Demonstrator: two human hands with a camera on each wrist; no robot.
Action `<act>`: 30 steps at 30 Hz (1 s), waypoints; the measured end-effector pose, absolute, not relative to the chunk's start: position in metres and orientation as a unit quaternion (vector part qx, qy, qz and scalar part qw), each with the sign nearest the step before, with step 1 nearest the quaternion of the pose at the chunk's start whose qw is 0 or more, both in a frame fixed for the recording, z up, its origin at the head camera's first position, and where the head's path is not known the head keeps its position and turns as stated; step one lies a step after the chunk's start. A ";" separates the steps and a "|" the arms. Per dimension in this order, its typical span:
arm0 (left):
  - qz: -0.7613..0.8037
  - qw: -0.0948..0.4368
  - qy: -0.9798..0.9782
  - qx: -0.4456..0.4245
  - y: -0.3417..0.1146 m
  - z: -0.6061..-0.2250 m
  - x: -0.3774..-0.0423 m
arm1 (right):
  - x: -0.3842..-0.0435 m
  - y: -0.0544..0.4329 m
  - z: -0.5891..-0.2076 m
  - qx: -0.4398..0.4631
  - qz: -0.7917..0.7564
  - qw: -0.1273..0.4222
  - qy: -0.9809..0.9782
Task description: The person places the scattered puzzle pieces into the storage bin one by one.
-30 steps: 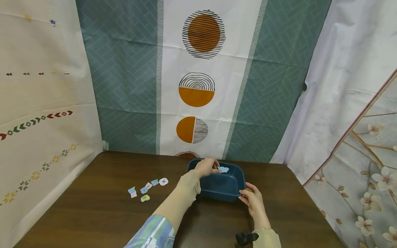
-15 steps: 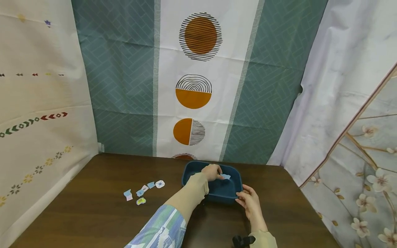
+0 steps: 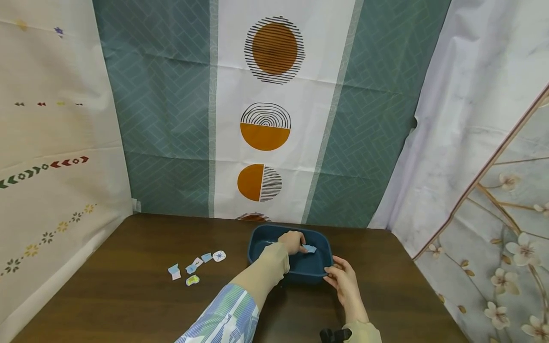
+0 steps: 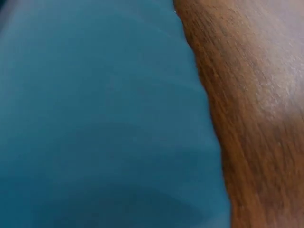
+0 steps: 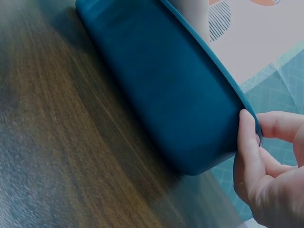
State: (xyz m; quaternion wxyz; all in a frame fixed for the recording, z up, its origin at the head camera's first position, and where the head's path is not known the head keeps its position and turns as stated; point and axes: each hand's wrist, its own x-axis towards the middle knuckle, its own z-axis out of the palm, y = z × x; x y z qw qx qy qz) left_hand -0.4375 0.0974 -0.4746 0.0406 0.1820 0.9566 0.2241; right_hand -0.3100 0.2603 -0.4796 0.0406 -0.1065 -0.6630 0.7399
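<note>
A dark blue plastic bin [image 3: 305, 276] stands on the table toward the back. My left hand [image 3: 292, 242] reaches down inside it and pinches a light blue paper cutout [image 3: 310, 248] at its edge, low in the bin. The bin's front right corner is held by my right hand [image 3: 345, 281], thumb outside and fingers over the rim. The right wrist view shows that pinch close up, with the bin's long outer wall [image 5: 156, 85]. Only blue bin wall [image 4: 109, 95] and wood fill the left wrist view; the hand is hidden there.
Left of the bin, on the brown table [image 3: 128, 295], lie several small cutouts: a round compass [image 3: 219, 256], a yellow-green piece [image 3: 192, 280], a blue-and-white piece [image 3: 174, 271] and others. A patterned curtain [image 3: 171, 119] hangs behind the table.
My left hand has lowered from the bin's back rim into its inside, taking the light blue cutout down with it. My right hand keeps its grip on the corner. The head view shifts slightly.
</note>
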 end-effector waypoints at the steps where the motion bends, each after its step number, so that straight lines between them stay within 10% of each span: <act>1: 0.224 0.042 0.957 0.181 0.097 -0.475 -0.438 | -0.310 0.260 -0.480 -0.108 0.740 0.040 -0.663; 30: 0.206 0.084 0.952 0.210 0.080 -0.458 -0.431 | -0.309 0.259 -0.478 -0.114 0.743 0.041 -0.658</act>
